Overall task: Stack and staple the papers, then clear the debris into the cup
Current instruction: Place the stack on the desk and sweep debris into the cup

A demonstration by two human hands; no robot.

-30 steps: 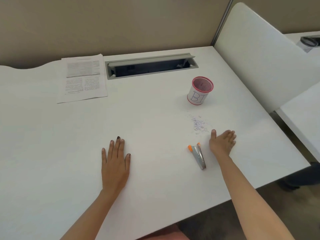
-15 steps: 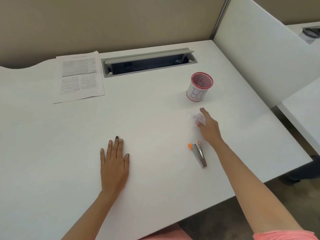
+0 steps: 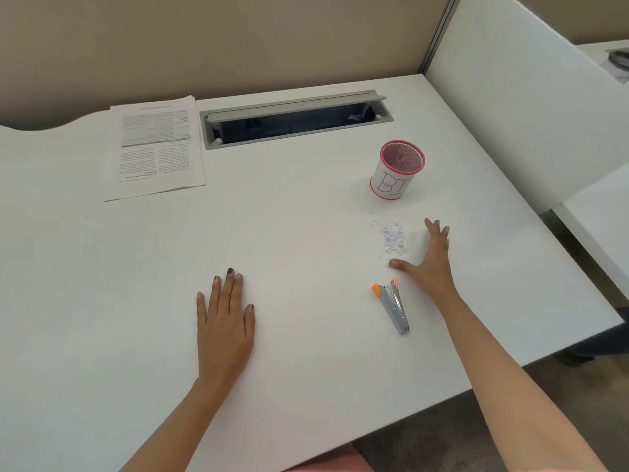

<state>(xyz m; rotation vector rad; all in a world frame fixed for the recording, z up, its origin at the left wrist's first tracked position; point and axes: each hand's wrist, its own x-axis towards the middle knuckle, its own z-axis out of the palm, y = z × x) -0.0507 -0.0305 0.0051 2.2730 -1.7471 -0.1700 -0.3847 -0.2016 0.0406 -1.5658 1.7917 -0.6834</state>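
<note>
Beside speckled paper debris (image 3: 391, 238), right hand (image 3: 429, 264) spreads flat.

the desk (image 3: 306, 216) carries everything. the papers (image 3: 158, 148) lie in a stack at its far left, just left of the cable tray (image 3: 296, 119) sunk into the desk's back edge. the cup (image 3: 396, 170) stands upright to the right, nearer than the tray. the debris (image 3: 391, 238) lies scattered on the desk just in front of the cup. the stapler (image 3: 394, 304) lies flat nearer still, in front of the debris. the right hand (image 3: 430, 264) sits just right of the debris and stapler, thumb near the debris. the left hand (image 3: 224, 325) lies flat, well apart to the left.
</note>
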